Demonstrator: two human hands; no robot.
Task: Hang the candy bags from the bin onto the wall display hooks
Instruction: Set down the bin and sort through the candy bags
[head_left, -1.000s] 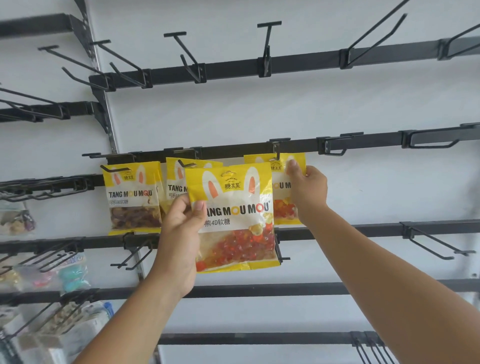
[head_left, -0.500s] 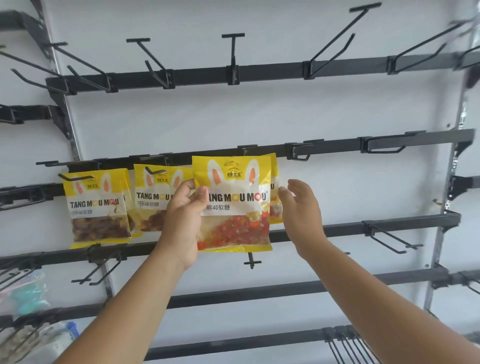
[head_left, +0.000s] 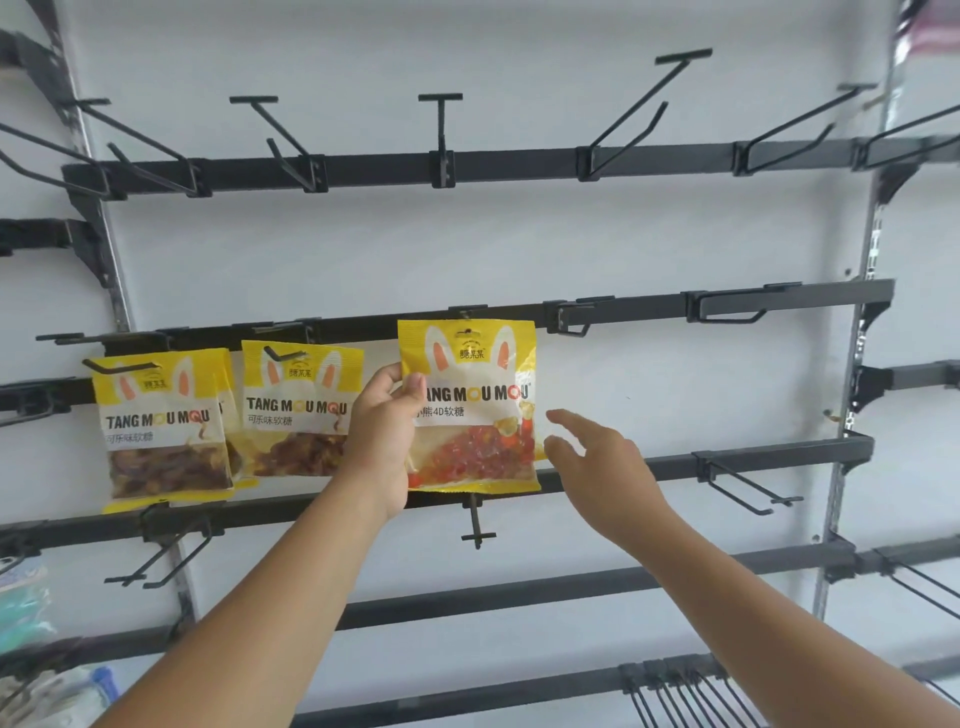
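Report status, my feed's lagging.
Left hand grips red candy bag at the hook rail. Right hand open beside it. Nothing in the way.

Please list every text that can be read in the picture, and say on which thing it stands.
"TANG MOU MOU" and "可乐味软糖": leftmost yellow candy bag with dark sweets.
The same two lines: middle yellow candy bag with dark sweets.
"ANG MOU MOU" and "熊4D软糖", the first characters hidden by the left hand: yellow candy bag with red sweets.
The small logo between the rabbit ears on each bag is too blurred to read.
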